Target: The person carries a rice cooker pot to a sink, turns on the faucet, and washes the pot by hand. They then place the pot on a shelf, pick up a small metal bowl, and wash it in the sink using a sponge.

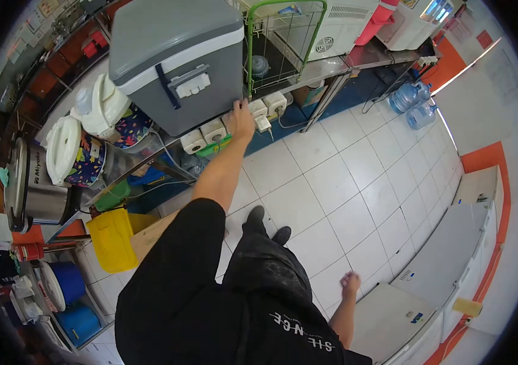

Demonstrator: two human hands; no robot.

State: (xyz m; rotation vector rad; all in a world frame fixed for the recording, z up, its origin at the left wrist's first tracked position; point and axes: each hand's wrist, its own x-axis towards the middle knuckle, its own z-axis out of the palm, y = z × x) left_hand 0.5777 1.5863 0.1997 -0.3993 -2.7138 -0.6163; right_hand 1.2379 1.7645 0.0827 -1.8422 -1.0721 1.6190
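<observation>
My left hand (241, 120) reaches to the row of white power sockets (213, 130) along the shelf's front edge. Its fingers are bent and pressed together against that edge, below the corner of a grey cool box (187, 91). What they grip, if anything, is hidden. To the right of the hand are more sockets (259, 109) with a white plug (263, 124) in them. My right hand (350, 283) hangs low at my side above the tiled floor, fingers loosely curled, with nothing visible in them.
Rice cookers with patterned sides (92, 159) and a steel Miyako pot (43, 182) stand on the left. A yellow bin (112, 240) is below. A green-framed wire rack (283, 45) stands right of the box. Water bottles (414, 100) and white chest freezers (438, 255) are on the right.
</observation>
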